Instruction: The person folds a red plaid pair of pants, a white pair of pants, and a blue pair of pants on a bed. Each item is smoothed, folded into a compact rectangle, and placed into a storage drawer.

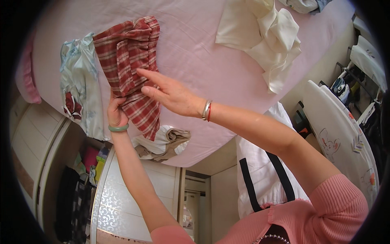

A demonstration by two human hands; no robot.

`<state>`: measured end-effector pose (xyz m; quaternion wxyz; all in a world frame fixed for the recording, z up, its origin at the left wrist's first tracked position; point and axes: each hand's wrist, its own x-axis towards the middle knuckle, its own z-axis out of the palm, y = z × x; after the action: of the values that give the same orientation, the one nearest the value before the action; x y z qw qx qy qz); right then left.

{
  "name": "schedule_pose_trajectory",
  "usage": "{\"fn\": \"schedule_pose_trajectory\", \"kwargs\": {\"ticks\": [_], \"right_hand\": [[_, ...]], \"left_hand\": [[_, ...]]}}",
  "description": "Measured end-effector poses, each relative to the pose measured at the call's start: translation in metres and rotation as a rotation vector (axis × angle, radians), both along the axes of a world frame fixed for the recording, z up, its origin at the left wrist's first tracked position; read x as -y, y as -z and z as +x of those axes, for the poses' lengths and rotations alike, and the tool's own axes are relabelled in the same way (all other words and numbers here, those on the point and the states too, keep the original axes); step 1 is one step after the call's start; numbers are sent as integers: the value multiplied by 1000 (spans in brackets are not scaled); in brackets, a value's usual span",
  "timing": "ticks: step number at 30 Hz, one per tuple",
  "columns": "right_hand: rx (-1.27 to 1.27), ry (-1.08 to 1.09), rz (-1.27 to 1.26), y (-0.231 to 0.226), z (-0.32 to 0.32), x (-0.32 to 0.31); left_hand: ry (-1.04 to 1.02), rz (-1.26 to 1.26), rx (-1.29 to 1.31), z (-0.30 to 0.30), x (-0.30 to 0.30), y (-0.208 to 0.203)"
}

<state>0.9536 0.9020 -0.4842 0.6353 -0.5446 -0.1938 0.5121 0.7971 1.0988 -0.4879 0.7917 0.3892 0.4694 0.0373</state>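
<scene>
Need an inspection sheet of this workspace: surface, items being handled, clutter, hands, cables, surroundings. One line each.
Surface: pink sheet, lightly wrinkled.
Handled items: red plaid garment, spread with folds, near the sheet's edge.
Clutter: pale blue garment beside the plaid one, to its left; white-and-brown garment at the near edge; cream cloth, crumpled, upper right.
Hands: left hand at the plaid garment's edge, grip partly hidden; right hand open above it, contact unclear.
Cables: nothing seen.
Surroundings: white panel with silver scrollwork lower left; white panel with drawings at right.
</scene>
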Motion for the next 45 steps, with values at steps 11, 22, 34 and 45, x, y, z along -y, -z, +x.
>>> {"fn": "schedule_pose_trajectory", "kwargs": {"ticks": [11, 22, 34, 45], "right_hand": [[40, 70, -84, -16, -5, -31], [715, 174, -89, -22, -2, -52], [248, 386, -322, 6, 90, 77], [1778, -520, -80, 93, 127, 28]], "left_hand": [[13, -46, -25, -15, -12, 12], [16, -21, -51, -5, 10, -6], [848, 1210, -312, 57, 188, 11], [619, 1530, -781, -5, 218, 77]]}}
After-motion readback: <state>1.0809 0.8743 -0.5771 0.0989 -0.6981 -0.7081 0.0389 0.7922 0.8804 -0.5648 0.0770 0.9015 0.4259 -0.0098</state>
